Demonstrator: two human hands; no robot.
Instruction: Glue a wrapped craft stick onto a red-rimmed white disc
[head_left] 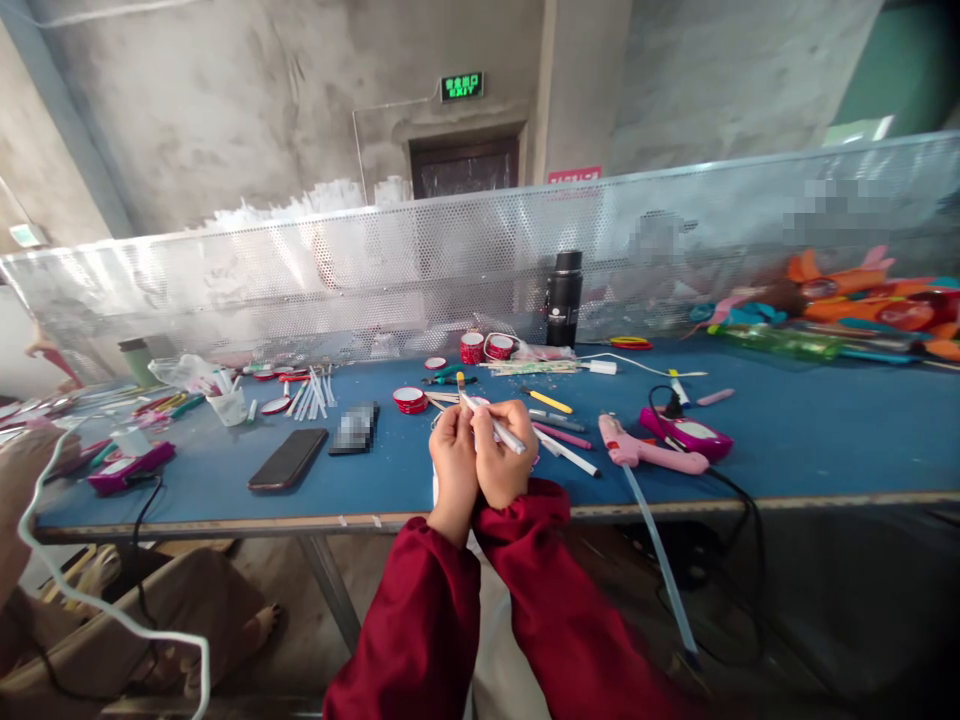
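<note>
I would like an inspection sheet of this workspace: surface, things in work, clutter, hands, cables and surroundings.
Surface: blue flat tabletop, with many items spread over it.
Job's things: slim white pen-like stick with yellow end, held above the tabletop.
Clutter: flat black phone, pink plastic glue gun, black cylindrical bottle.
Hands: right hand grips the stick; left hand is beside it, grip unclear.
Cables: black cable hangs past the front edge at right.
Surroundings: perforated metal screen behind, green lit exit sign, another person at left.

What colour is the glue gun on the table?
The glue gun is light pink, seen best in the head view.
</note>
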